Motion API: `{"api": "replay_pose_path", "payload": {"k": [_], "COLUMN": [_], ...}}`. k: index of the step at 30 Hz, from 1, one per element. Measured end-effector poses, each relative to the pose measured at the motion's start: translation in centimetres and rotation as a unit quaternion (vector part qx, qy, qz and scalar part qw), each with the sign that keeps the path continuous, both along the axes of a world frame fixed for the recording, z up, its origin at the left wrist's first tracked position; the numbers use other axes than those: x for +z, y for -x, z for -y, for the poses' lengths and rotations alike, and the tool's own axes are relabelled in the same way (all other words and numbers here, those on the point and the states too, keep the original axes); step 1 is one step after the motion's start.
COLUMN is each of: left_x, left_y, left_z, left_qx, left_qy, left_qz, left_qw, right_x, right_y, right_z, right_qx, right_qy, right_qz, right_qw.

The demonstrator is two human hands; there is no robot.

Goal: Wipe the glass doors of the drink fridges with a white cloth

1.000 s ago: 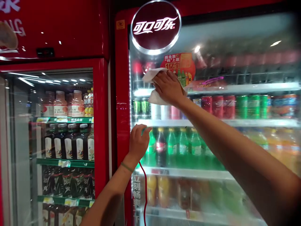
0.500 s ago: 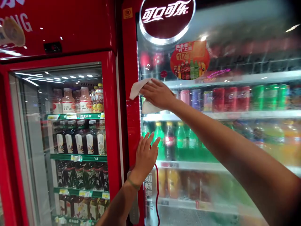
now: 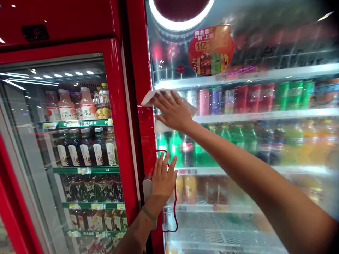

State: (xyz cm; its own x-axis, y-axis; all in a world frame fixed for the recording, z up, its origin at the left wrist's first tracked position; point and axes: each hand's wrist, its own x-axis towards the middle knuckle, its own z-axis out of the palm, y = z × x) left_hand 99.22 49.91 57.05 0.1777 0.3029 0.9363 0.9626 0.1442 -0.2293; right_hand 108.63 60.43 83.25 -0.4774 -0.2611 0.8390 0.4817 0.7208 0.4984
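My right hand (image 3: 173, 111) presses a white cloth (image 3: 150, 97) flat against the glass door (image 3: 265, 148) of a red drinks fridge, at the door's left edge level with the shelf of cans. Its fingers lie spread over the cloth. Below it my left hand (image 3: 163, 178) rests open on the same glass, fingers up and apart, just right of the grey door handle (image 3: 146, 187). A green band sits on that wrist. The glass is fogged toward the right.
A second red fridge (image 3: 113, 106) stands to the left, its glass door showing shelves of bottles (image 3: 84, 151). Inside the right fridge are rows of cans (image 3: 246, 98) and green and orange bottles. A round promo sticker (image 3: 210, 49) sits high on the glass.
My right hand has slid the cloth left and down the glass to the door's edge. My left hand went from curled to flat with fingers spread, lower by the handle. The view tilted down.
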Motion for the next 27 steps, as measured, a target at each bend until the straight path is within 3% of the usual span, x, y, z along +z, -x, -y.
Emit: {"api": "replay_pose_path", "payload": {"k": [3, 7, 12, 15, 17, 21, 25, 27], "left_x": [-0.3, -0.3, -0.9, -1.3, -1.4, -1.4, -1.5, -1.5], "left_y": [0.2, 0.4, 0.9, 1.1, 1.2, 1.4, 1.5, 1.5], "left_z": [0.3, 0.6, 0.6, 0.7, 0.8, 1.1, 1.1, 1.1], "left_qx": [-0.003, -0.003, -0.007, -0.003, -0.004, -0.017, -0.028, -0.035], "left_qy": [0.019, 0.031, 0.023, 0.023, 0.031, 0.036, 0.038, 0.039], "left_qz": [-0.002, -0.006, -0.038, -0.067, -0.079, -0.085, -0.083, -0.080], "left_qw": [1.000, 1.000, 0.999, 0.997, 0.996, 0.996, 0.995, 0.995], "right_x": [-1.0, -3.0, -4.8, -5.4, -6.0, -6.8, -7.6, -8.3], "right_y": [-0.1, 0.2, 0.1, 0.1, 0.2, -0.3, -1.3, -1.7], "right_z": [0.2, 0.6, 0.9, 0.9, 1.0, 0.8, 0.5, 0.4], "right_qx": [-0.010, -0.020, -0.019, -0.017, -0.008, 0.003, -0.037, -0.035], "right_qy": [-0.006, 0.027, -0.007, 0.034, 0.047, 0.018, 0.053, 0.042], "right_qz": [0.070, -0.056, 0.065, -0.062, -0.090, 0.075, -0.060, -0.038], "right_qw": [0.997, 0.998, 0.998, 0.997, 0.995, 0.997, 0.996, 0.998]}}
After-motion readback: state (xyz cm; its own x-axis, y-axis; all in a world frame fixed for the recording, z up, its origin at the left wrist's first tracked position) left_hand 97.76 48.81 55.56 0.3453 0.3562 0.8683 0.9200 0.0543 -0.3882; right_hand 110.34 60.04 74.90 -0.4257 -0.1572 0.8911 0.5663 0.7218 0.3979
